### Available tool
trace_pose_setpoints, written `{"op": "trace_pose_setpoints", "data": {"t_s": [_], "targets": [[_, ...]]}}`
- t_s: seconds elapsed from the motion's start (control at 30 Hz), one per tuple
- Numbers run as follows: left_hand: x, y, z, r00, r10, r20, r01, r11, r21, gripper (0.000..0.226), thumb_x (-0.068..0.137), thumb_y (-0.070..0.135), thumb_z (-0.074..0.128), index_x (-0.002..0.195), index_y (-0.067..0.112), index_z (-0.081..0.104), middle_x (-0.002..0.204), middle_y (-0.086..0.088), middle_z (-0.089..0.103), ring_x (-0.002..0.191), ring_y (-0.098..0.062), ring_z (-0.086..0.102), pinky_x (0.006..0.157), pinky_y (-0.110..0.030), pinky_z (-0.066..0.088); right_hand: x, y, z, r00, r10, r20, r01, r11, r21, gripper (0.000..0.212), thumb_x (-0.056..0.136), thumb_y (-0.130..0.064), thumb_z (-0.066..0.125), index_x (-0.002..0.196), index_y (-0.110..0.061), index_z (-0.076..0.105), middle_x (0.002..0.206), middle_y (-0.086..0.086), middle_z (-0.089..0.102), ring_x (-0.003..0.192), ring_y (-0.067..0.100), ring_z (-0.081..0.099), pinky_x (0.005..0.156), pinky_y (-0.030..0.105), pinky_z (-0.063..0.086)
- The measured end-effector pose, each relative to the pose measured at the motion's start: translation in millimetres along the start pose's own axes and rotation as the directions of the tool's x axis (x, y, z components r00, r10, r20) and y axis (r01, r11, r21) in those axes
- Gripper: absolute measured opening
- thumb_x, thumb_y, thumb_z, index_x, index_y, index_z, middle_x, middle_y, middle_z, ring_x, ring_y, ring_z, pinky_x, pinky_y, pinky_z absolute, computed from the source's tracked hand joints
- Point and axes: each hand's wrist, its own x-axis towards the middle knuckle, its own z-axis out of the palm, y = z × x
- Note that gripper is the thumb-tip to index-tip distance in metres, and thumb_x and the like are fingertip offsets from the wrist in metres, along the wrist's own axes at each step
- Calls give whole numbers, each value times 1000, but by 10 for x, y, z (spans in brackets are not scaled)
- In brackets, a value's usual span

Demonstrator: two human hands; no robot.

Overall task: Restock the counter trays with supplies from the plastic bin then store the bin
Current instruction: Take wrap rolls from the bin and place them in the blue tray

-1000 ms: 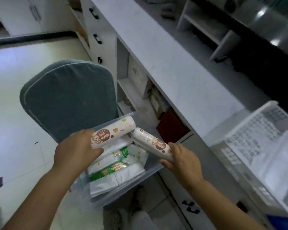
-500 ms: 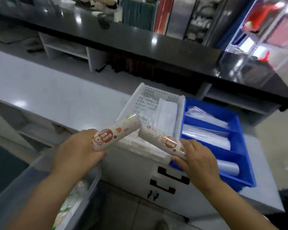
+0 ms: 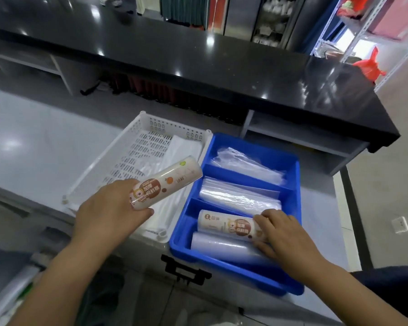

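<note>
Head view: my right hand (image 3: 285,234) is curled round the end of the first printed cling-film roll (image 3: 229,224). It is laying the roll in the nearest compartment of the blue tray (image 3: 292,285) on the bench (image 3: 33,149), touching a clear roll (image 3: 222,245). My left hand (image 3: 111,212) grips the second printed roll (image 3: 165,184), tilted in the air just left of the blue tray, above the white basket tray (image 3: 104,165). Restocking looks midway. Next I should release the right roll, then fit the left one in beside it.

— What has your right hand (image 3: 285,234) done?
— You lowered its printed roll (image 3: 226,225) from mid-air into the blue tray's (image 3: 233,271) nearest compartment, beside a clear roll (image 3: 222,247).
— And your left hand (image 3: 111,215)?
— You carried the other roll (image 3: 165,184) over the white tray (image 3: 127,147).
</note>
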Motion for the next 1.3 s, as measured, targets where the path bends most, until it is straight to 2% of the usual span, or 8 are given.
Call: {"op": "trace_pose_setpoints", "data": {"t_s": [0.2,0.4,0.63,0.87,1.03,1.13,1.23,1.3], "targets": [[79,198,94,999,-39,15,38,999,29,33,60,48,69,86,39,51,71,17,54,64,-7,53,51,-22,36,90,61,127,999,-14,33,14,1000,3,45,86,-38,56,126,-19,49,122,2,53,108,23,48,92,34,39],[203,309,99,999,-13,46,10,998,64,29,62,47,69,83,37,52,68,15,56,61,-4,51,50,-22,32,158,123,205,993,-13,116,9,999,38,59,94,-42,40,145,-24,19,139,-2,36,123,20,33,106,33,24],[378,270,14,995,57,78,-65,992,107,23,63,44,69,77,34,53,65,12,58,58,-5,53,48,-22,39,333,-223,33,971,-234,50,229,969,91,55,75,-34,73,125,-24,52,118,3,59,101,23,56,83,35,48],[522,50,-37,987,122,100,-135,981,141,27,62,47,70,80,37,51,66,15,55,57,-3,50,45,-19,31,733,-703,205,899,-428,92,416,901,121,33,87,-43,55,120,-34,53,104,0,51,95,21,43,83,38,37],[588,40,-22,975,180,133,-199,969,147,28,62,48,71,81,38,53,66,16,54,57,-1,48,44,-17,28,770,-709,176,931,-356,85,340,928,154,26,85,-48,56,102,-29,58,108,-1,49,99,18,38,85,34,33],[623,102,3,959,233,161,-254,959,124,27,62,46,70,81,36,54,67,13,56,57,-2,50,44,-18,31,674,-688,33,958,-278,66,246,919,309,21,82,-50,55,92,-31,53,114,-8,45,98,13,43,87,33,43],[647,185,54,936,292,198,-319,940,122,28,63,46,69,82,35,53,71,13,57,59,-3,50,44,-19,31,471,-582,-82,996,-86,11,68,854,516,26,73,-54,61,86,-44,41,116,-23,39,96,3,49,79,25,51],[648,259,106,918,327,223,-358,927,113,31,63,49,69,85,35,53,75,13,57,63,-4,53,46,-20,35,302,-495,-84,994,93,-63,-29,754,656,40,70,-48,68,98,-50,40,116,-30,40,105,0,50,79,18,52]]}}
